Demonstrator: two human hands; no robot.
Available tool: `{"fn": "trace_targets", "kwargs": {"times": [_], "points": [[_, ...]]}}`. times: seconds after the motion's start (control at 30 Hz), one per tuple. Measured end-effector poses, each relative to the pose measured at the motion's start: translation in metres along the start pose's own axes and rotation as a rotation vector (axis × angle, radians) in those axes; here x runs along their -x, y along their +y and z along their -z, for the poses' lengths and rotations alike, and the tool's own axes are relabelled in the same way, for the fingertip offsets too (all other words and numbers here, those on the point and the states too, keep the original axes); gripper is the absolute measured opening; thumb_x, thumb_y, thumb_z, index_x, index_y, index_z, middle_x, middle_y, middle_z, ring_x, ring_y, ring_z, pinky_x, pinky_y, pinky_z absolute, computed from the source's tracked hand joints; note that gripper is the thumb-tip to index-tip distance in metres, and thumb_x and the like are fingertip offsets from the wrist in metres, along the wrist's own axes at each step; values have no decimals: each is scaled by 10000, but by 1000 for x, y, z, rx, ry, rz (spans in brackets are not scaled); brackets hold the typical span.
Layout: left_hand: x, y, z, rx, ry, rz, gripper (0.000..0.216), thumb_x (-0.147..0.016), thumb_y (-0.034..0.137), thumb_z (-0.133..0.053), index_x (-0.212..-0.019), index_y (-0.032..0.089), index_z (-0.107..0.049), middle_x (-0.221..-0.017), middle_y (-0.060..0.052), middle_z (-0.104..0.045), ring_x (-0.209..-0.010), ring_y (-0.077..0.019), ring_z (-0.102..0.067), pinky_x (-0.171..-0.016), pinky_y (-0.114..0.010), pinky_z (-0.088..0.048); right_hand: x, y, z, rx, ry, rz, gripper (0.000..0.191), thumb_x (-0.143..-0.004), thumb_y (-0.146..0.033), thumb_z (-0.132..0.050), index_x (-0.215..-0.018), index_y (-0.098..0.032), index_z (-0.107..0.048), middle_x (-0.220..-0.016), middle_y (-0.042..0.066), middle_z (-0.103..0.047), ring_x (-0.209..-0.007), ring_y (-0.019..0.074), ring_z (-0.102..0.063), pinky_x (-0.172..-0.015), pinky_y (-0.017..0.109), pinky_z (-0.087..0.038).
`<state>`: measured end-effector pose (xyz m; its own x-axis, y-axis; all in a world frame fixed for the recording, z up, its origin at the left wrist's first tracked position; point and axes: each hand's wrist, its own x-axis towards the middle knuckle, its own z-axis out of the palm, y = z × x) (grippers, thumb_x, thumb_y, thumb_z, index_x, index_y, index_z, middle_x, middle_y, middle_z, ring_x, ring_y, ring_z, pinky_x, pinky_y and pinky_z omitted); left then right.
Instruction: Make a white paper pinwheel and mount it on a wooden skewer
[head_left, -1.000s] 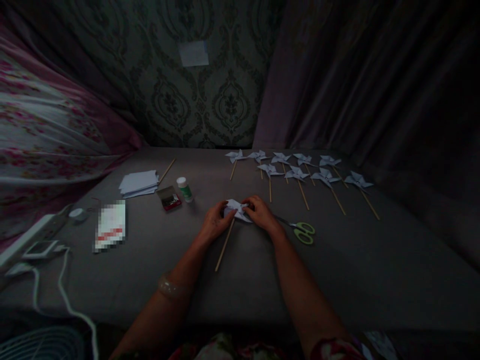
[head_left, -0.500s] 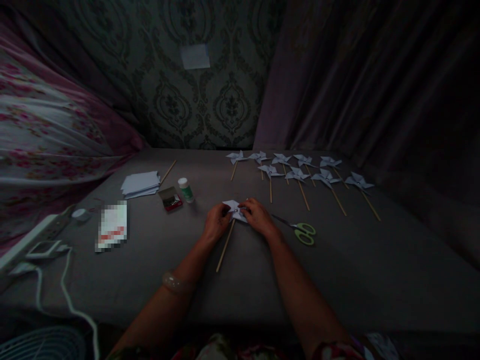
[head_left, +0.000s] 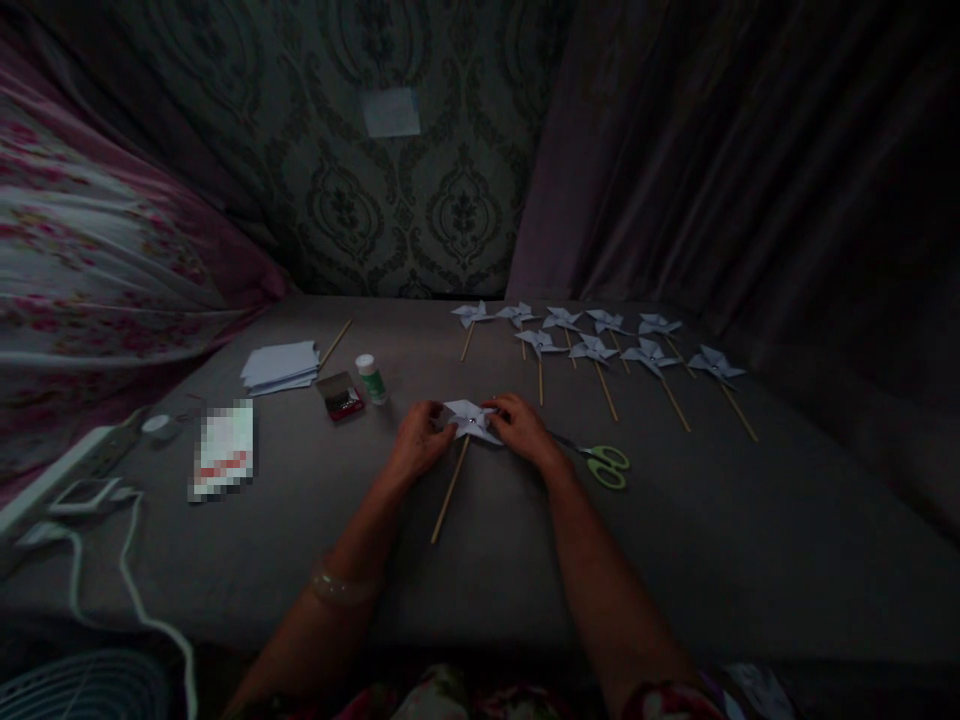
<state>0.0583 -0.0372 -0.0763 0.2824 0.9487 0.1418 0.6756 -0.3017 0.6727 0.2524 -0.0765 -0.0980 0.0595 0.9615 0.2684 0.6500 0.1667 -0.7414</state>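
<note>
A white paper pinwheel [head_left: 470, 416] with a small shiny centre lies in front of me on the grey-covered table, its wooden stick [head_left: 450, 492] slanting down to the left. My left hand [head_left: 422, 438] is at the pinwheel's left side; the thumb is by the paper and the fingers are spread from it with a gap. My right hand [head_left: 519, 424] pinches the right-hand blade between thumb and fingers. Just right of that hand lie scissors [head_left: 607, 466] with green handles, their blades partly hidden behind it.
Several finished pinwheels [head_left: 595, 349] lie in two rows at the back right. Left of centre are a white-capped bottle [head_left: 370, 379], an open small box [head_left: 340, 397], a paper stack [head_left: 280, 367] and a loose stick [head_left: 335, 343]. A power strip [head_left: 56, 480] with cables lies at the left edge.
My left hand has shifted left, and its fingers have spread away from the pinwheel's blade. My right hand stays at the right blade. The pinwheel and stick lie almost where they were.
</note>
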Motion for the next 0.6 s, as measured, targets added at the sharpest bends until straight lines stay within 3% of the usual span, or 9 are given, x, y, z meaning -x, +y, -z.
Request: {"fn": "trace_targets", "kwargs": {"times": [0.03, 0.17, 0.23, 0.6], "points": [[2, 2, 8, -25, -14, 30, 346, -756, 397, -616, -974, 131, -656, -950, -115, -687, -829, -211, -628, -719, -301, -482, 0, 1, 3, -8, 15, -5, 260, -822, -131, -553, -1032, -166, -701, -1003, 78, -633, -809, 142, -599, -790, 289, -476], [18, 10, 29, -46, -379, 48, 332, -767, 473, -560, -775, 169, -692, -777, -68, -707, -702, -199, -632, -601, -266, -433, -2, 5, 9, -40, 99, -36, 259, -820, -149, -545, -1025, -185, -699, -1040, 75, -640, -784, 131, -610, -766, 286, -491], [26, 13, 31, -51, -475, 37, 351, -750, 499, -565, -742, 175, -700, -715, -55, -698, -645, -192, -621, -553, -258, -402, -3, 7, 10, -58, 133, -33, 253, -822, -162, -542, -1018, -191, -699, -1043, 74, -644, -808, 136, -619, -780, 292, -494], [43, 32, 25, -218, -471, 83, 245, -749, 342, -555, -761, 164, -723, -738, -78, -706, -692, -202, -641, -568, -258, -376, -6, 0, 15, -133, 254, -68, 199, -787, -192, -547, -882, -186, -723, -940, 65, -712, -784, 155, -643, -771, 292, -506]]}}
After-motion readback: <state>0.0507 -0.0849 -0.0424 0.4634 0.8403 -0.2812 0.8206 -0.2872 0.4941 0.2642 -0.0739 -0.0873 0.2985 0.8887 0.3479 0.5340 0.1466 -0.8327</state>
